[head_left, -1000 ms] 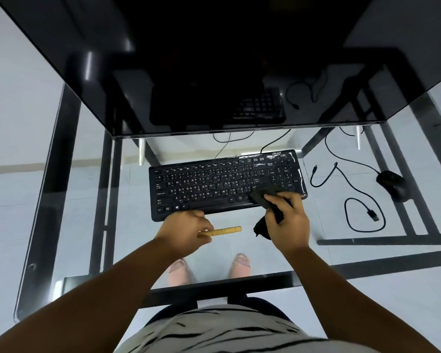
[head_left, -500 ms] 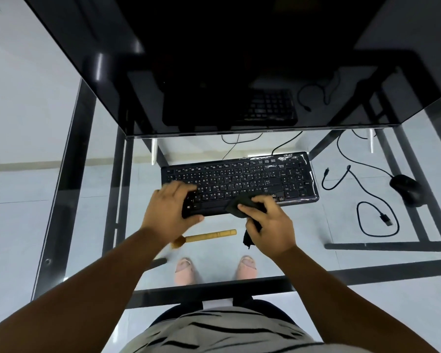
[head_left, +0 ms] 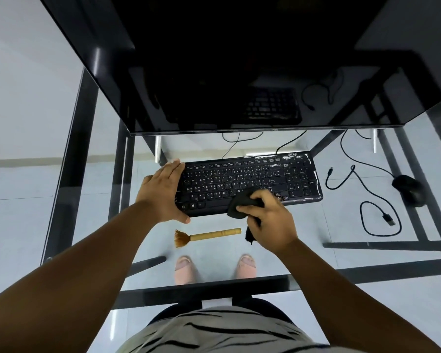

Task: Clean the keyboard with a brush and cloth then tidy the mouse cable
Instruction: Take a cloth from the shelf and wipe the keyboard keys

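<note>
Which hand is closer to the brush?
Right hand, barely: it grips the cloth just past the brush handle's end. Left hand steadies the keyboard above the bristles.

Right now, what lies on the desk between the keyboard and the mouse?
A loose black cable, looping across the glass desk with a plug at each free end. It lies between the keyboard and the mouse, as the head view shows.

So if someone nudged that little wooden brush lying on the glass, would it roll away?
Possibly a little. The brush has a round, stick-like handle and lies on smooth glass desk, so it could roll or slide easily. Its fanned bristles would probably stop a full roll. It looks slim, so likely light, with a stiff handle and soft, bendy bristles.
</note>
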Demonstrator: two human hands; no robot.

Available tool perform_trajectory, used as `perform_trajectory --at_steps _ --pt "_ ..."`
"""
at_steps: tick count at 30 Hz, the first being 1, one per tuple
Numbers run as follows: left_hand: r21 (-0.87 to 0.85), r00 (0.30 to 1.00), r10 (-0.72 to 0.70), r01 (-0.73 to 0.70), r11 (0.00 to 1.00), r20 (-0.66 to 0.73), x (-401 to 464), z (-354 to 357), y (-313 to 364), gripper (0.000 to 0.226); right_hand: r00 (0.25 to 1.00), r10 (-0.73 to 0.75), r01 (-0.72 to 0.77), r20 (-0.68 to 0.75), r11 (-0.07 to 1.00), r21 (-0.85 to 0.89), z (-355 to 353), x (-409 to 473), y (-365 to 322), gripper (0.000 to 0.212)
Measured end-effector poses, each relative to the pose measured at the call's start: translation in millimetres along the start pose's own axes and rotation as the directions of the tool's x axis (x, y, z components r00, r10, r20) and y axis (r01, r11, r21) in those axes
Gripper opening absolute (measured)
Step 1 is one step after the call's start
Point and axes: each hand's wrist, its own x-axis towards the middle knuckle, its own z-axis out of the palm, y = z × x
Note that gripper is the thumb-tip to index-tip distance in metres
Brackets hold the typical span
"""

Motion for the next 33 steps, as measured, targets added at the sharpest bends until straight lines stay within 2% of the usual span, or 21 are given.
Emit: perform_trajectory --at_steps 4,8,10,14,16,24,26,28,31,33 --pt "0.0 1.0 -0.001 0.001 1.0 -0.015 -3 -1 1 0.141 0.969 -0.181 0.19 0.17 0.981 -0.035 3 28 -27 0.029" --pt "-0.012 0.999 -0.021 0.021 1.0 -0.039 -6 0 -3 0.141 0.938 -0.252 0.271 0.237 0.961 -0.052 5 33 -35 0.028" --pt "-0.013 0.999 -0.019 0.019 1.0 -0.038 -7 -1 -4 0.141 0.945 -0.235 0.254 0.226 0.965 -0.06 1 28 -25 0.027" --pt "-0.017 0.999 -0.02 0.019 1.0 -0.03 -6 -2 -2 0.142 0.987 -0.101 0.108 0.123 0.993 -0.054 -8 11 -3 0.028" --pt "-0.02 0.999 -0.027 0.026 0.999 -0.032 -5 -2 -2 0.142 0.992 -0.074 0.08 0.101 0.995 -0.057 -8 9 -3 0.03" --pt "0.033 0.999 -0.042 0.043 0.999 -0.027 -3 -1 0 0.142 0.97 -0.171 0.181 0.174 0.983 -0.041 3 21 -27 0.029" --pt "0.059 0.999 -0.047 0.047 0.997 -0.017 -2 -1 2 0.143 0.986 -0.12 0.127 0.119 0.991 -0.051 -4 13 -12 0.027" --pt "0.062 0.998 -0.059 0.06 0.996 -0.007 -1 -1 5 0.144 1.0 0.002 -0.002 -0.001 0.999 -0.045 -8 -2 8 0.028" --pt "0.002 0.998 -0.043 0.043 0.999 -0.054 -3 6 16 0.138 0.955 0.234 -0.235 -0.18 0.972 0.015 -11 -27 36 0.034" --pt "-0.029 0.992 0.024 -0.027 0.999 -0.128 -2 14 31 0.126 0.928 0.304 -0.301 -0.216 0.952 0.047 -12 -34 44 0.037"
